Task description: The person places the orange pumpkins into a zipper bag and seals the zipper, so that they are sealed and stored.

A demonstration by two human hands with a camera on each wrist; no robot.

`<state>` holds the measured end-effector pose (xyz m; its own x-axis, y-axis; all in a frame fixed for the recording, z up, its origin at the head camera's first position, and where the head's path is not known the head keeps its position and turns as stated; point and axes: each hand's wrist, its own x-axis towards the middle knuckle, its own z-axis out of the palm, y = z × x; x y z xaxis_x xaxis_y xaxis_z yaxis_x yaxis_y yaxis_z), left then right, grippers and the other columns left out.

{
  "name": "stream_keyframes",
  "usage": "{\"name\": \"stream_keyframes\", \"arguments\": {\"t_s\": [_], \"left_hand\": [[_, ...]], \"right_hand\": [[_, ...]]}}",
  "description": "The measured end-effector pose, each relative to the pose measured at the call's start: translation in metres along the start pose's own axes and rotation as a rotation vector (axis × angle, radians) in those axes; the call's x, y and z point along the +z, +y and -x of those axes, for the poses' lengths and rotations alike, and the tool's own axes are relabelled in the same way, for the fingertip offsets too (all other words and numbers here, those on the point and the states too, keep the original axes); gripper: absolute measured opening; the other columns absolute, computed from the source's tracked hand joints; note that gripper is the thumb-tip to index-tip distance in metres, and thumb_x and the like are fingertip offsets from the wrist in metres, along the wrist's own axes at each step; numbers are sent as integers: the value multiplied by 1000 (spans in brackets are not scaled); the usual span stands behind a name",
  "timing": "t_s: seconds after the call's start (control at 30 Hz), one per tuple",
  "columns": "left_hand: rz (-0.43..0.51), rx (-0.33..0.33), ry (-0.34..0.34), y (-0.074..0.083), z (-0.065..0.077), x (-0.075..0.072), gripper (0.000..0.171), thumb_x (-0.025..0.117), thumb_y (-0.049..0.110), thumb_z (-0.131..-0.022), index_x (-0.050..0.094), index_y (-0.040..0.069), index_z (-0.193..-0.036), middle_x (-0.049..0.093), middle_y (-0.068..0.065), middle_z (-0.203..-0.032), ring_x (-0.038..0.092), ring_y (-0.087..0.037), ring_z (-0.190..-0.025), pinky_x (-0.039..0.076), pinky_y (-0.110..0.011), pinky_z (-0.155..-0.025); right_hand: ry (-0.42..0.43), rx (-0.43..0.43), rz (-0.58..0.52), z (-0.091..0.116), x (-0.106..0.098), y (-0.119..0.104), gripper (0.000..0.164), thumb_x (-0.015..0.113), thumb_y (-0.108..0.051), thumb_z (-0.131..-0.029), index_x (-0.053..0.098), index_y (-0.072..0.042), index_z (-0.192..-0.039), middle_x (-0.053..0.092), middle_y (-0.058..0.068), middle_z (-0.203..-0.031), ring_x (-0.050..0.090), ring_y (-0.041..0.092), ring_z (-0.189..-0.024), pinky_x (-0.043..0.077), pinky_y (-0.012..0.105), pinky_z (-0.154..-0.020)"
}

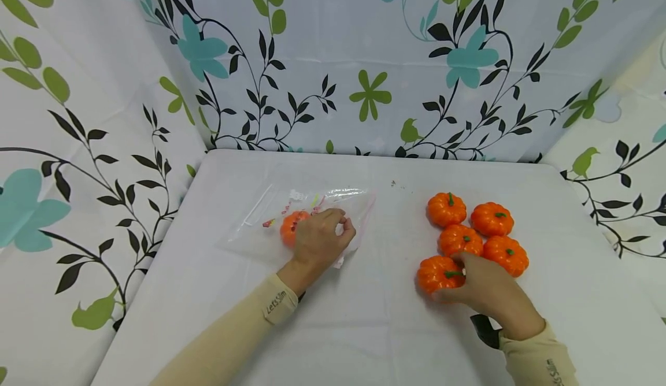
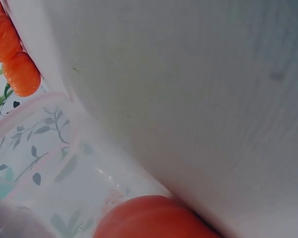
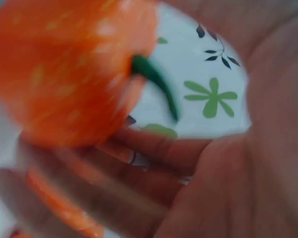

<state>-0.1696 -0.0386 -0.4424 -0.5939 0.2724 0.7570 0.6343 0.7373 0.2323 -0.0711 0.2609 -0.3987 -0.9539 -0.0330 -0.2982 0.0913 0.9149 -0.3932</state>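
Observation:
A clear zip bag with a pinkish edge lies on the left half of the table, and a small orange toy pumpkin shows inside it. My left hand pinches the bag near its right, pink-edged side; the fingertips are partly hidden. The left wrist view shows the bag's raised film close up. On the right, my right hand grips the nearest toy pumpkin of a group, thumb on the near side and fingers on the far side. Its green stem points toward the palm in the right wrist view.
Several more orange pumpkins stand close together just beyond my right hand. A white cloth covers the table. Leaf-patterned curtains hang behind the table and at both sides.

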Motion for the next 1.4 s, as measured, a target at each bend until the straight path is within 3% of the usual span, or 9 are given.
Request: {"name": "stream_keyframes", "arguments": {"t_s": [0.17, 0.33, 0.53, 0.77, 1.17, 1.4], "left_hand": [[-19, -1, -2, 1, 2, 0, 6, 76, 10, -78, 71, 7, -76, 70, -2, -71, 58, -14, -47, 41, -22, -40], [-11, -5, 16, 3, 2, -1, 5, 77, 8, -76, 72, 7, -76, 71, -3, -73, 62, -16, -51, 45, -24, -41], [10, -22, 5, 4, 1, 0, 6, 77, 10, -78, 73, 6, -75, 75, -5, -81, 70, -19, -62, 53, -26, -47], [8, -55, 1, 3, -4, 0, 6, 76, 10, -79, 73, 6, -77, 75, -5, -81, 69, -17, -59, 45, -21, -42], [15, -64, 25, 2, -10, -4, 3, 75, 9, -78, 74, 7, -76, 75, -4, -81, 72, -18, -66, 47, -24, -42], [-4, -45, 18, 5, -8, -2, 3, 76, 8, -77, 74, 7, -75, 74, -4, -79, 69, -18, -58, 46, -24, -40]], "right_hand": [[26, -179, -57, -14, 4, -13, 89, 87, -58, -69, 59, -5, -135, 66, 3, -114, 61, 24, -101, 56, 41, -81], [98, -248, -87, -29, 9, -27, 89, 82, -64, -71, 59, -8, -137, 67, 4, -114, 62, 25, -100, 55, 35, -75], [192, -190, -206, -48, 13, -47, 96, 76, -72, -72, 56, -10, -142, 65, 9, -128, 63, 31, -109, 58, 40, -75], [221, -70, -420, -69, 26, -64, 102, 75, -76, -70, 50, -12, -146, 58, 11, -139, 63, 33, -114, 59, 45, -82], [130, -153, -392, -90, 49, -84, 86, 75, -67, -78, 54, -19, -146, 65, 2, -128, 62, 23, -109, 55, 42, -86], [124, -180, -405, -99, 59, -94, 85, 77, -64, -78, 53, -15, -143, 64, 3, -129, 63, 21, -108, 55, 39, -84]]}}
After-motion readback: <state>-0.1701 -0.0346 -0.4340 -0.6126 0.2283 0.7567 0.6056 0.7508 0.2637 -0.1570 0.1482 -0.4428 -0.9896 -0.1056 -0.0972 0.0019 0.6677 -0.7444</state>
